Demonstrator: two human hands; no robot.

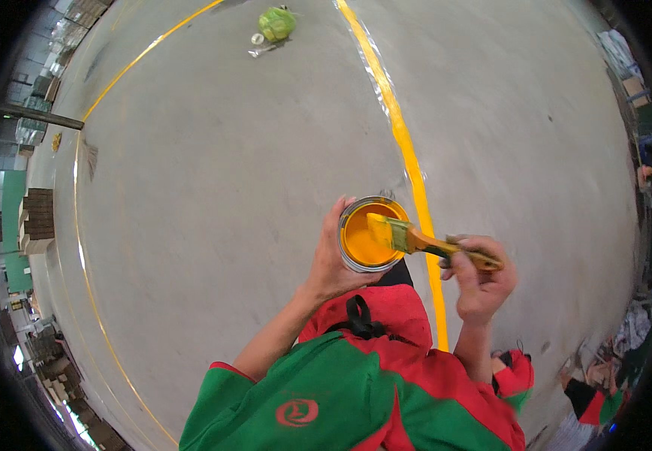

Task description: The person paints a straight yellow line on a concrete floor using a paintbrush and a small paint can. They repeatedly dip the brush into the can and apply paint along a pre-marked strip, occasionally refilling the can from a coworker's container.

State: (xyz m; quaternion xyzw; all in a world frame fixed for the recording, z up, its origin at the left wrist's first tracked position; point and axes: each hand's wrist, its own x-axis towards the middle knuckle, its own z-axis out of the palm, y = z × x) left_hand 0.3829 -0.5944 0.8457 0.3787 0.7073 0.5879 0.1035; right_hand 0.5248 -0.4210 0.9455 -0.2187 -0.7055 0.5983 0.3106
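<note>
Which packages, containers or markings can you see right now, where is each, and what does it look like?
Paint can: held in the left hand, round metal, full of yellow paint.
Green bag: on the concrete floor far ahead, crumpled, green.
Small lid: on the floor beside the green bag, round, pale.
Floor line: yellow painted stripe running ahead, past the can.
Brush: in the right hand, bristles yellow, over the can.

Warehouse floor: bare concrete (228,188), painted yellow lines (405,143), stacked pallets (38,214).
</note>
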